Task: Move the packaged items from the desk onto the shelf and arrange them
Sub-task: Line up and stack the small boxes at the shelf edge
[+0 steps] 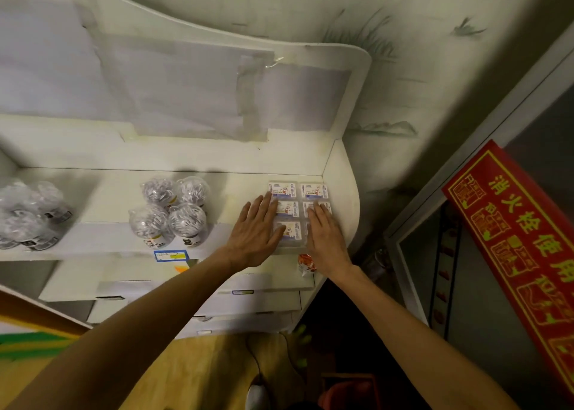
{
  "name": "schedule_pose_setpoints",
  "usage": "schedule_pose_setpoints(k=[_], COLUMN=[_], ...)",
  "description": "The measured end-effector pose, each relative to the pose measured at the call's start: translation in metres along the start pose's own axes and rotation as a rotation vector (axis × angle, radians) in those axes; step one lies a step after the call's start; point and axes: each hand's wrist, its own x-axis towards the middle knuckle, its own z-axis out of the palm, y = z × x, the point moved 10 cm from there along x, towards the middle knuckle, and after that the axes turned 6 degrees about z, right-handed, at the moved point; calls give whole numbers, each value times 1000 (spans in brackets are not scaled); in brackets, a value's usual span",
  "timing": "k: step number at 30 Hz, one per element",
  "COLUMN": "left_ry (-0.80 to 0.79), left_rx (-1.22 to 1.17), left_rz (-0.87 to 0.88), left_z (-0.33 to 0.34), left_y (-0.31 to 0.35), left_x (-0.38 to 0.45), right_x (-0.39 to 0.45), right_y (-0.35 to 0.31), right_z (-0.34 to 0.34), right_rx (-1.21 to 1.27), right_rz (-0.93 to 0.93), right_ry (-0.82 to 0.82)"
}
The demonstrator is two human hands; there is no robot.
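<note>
Small flat packaged boxes (298,212) are being squared up in a two-by-three block at the right end of the white shelf (344,223), hard against its side wall. Left hand (256,231) is being laid flat, fingers spread, against the block's left edge and over the front-left box; right hand (324,238) is being pressed palm-down over the front-right boxes. Neither grip is being closed on anything: both are released, used as pushers. Boxes are being judged light, stiff, glossy-wrapped, so likely slippery; best moved by edge pushes or pinched across the short sides, not squeezed on the faces. Clear round tubs (174,212) are being kept well apart to the left, more bagged tubs (31,214) at the far left. Shelf top looks smooth, painted, slide-friendly. Room is being crowded: patterned wall behind, a red banner (515,238) just right, wooden surface (202,372) below with a mouse (256,395).
</note>
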Motion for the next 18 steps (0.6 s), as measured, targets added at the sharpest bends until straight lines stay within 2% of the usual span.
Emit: schedule_pose_setpoints(k=[9,18], left_ry=[-90,-103], left_rx=[58,60], left_rz=[16,10], left_z=[12,10], left_y=[3,5], left_x=[-2,-2], right_x=[1,2], right_y=[-1,0], right_z=[-2,0], right_rx=[78,106], right_rz=[11,17], right_ry=[28,17])
